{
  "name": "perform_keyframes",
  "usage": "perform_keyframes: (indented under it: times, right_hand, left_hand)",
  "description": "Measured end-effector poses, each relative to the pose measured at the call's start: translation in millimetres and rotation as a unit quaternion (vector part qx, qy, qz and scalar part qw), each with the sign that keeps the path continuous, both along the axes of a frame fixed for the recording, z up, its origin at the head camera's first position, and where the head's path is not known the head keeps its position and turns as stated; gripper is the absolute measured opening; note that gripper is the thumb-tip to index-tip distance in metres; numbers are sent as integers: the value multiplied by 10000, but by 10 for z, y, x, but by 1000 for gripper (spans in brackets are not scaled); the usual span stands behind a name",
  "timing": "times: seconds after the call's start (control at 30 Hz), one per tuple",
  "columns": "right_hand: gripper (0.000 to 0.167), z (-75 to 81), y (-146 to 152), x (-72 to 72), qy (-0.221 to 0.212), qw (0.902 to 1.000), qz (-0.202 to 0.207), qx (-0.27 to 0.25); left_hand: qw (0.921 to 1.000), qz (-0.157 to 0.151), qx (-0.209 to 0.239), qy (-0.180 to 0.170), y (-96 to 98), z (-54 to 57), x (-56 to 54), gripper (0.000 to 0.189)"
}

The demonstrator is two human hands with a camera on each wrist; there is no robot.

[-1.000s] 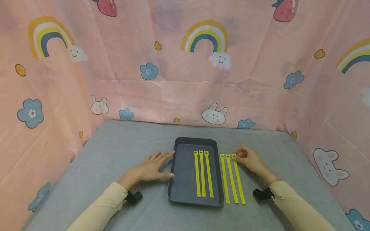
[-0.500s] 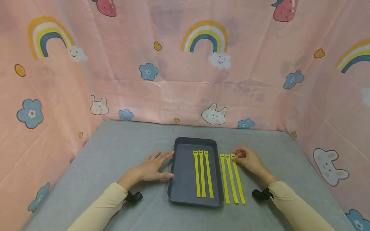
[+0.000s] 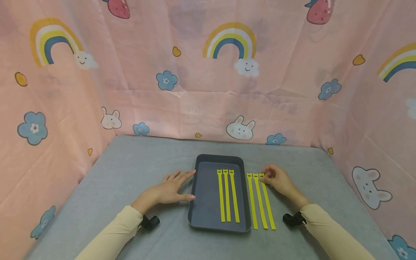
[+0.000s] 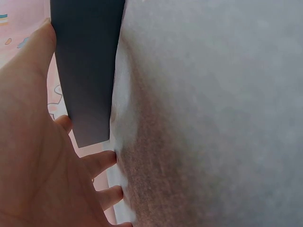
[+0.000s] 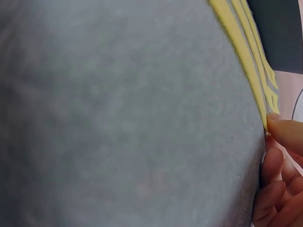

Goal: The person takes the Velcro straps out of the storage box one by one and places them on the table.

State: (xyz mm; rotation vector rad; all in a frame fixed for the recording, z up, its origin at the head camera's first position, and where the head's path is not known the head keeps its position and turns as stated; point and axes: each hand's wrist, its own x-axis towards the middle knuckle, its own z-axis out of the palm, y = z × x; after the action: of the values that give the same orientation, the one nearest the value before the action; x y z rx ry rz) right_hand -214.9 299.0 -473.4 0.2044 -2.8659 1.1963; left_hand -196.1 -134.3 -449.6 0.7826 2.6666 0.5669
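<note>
A dark grey rectangular tray [image 3: 205,202] stands on the table, with three yellow cable ties [image 3: 228,198] lying lengthwise in its right half. Three more lie in a row on the cloth just right of it. At the far end of the rightmost yellow cable tie [image 3: 268,206], my right hand [image 3: 282,181] pinches the slotted head between thumb and forefinger. The right wrist view shows the thumb [image 5: 284,132] on top of that head, other fingers curled below. My left hand [image 3: 167,191], fingers spread, touches the tray's left wall with thumb and forefinger.
Grey cloth covers the table [image 3: 146,155]. A pink printed curtain [image 3: 195,104] hangs behind it and along both sides. Black wrist cameras sit under both cuffs, the right one [image 3: 294,219] close to the table right of the ties.
My right hand and the head of the rightmost cable tie have shifted very slightly left. The left hand and the tray look unchanged.
</note>
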Motion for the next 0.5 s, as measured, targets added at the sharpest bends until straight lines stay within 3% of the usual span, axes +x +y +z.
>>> perform_keyframes:
  times: [0.5]
  right_hand:
    - [22,-6,-2,5,162,9996,-72,236]
  left_hand:
    - [10000,13,26,8,2,-2,-1,91]
